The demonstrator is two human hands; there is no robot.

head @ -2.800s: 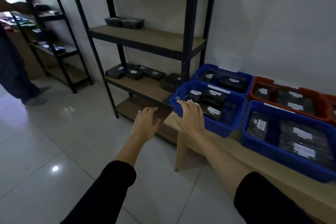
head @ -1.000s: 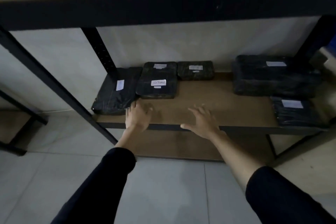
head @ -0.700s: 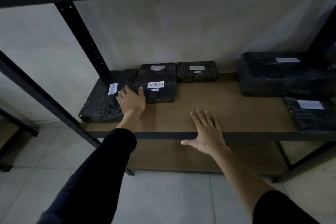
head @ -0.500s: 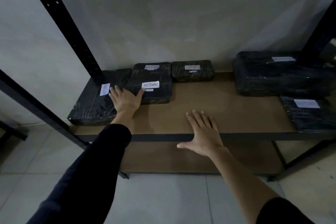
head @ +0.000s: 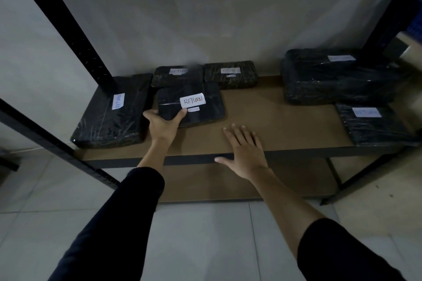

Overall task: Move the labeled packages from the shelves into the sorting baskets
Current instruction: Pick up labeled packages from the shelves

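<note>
Left hand (head: pixel 163 126) around RETURN package (head: pixel 201 107)

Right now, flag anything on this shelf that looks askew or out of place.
Only the RETURN package stands out: the left hand grips its front left corner, and it sits rotated, overlapping the package behind. The rest lie flat.

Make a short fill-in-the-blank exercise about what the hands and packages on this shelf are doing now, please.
1. The left hand grips a black package whose label reads ____.
2. The right hand lies flat on the ____ edge of the shelf.
3. The long package lies to the ____ of the gripped one.

Missing words: RETURN; front; left
</note>
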